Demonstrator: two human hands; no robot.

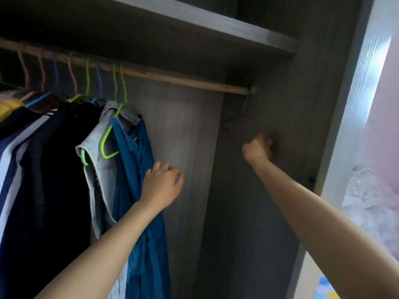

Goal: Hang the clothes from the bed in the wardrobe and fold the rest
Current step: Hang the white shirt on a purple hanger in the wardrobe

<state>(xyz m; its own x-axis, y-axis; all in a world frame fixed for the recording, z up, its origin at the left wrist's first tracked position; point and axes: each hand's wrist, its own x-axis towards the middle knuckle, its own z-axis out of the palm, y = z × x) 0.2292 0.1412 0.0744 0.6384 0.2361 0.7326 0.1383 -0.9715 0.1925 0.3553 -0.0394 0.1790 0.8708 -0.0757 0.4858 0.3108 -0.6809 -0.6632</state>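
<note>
Our left hand, fingers loosely spread and holding nothing, rests against the blue garment at centre frame; our right hand, blurred, curls by the wardrobe wall, grip impossible to tell; the garment hangs on a green hanger from the rail, upper left.

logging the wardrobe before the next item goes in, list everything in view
rail: one, wooden, under the shelf
shelf: one, grey, top
hangers: at least eight, pink, blue, green, on the rail's left part
teal garment: one, rightmost on the rail
grey garment: one, left of the teal
dark garments: several, navy and black, further left
yellow garment: one, far left edge
clear plastic: crumpled, far right edge
left hand: one, fingers relaxed, beside the teal garment
right hand: one, blurred, by the side wall
</note>
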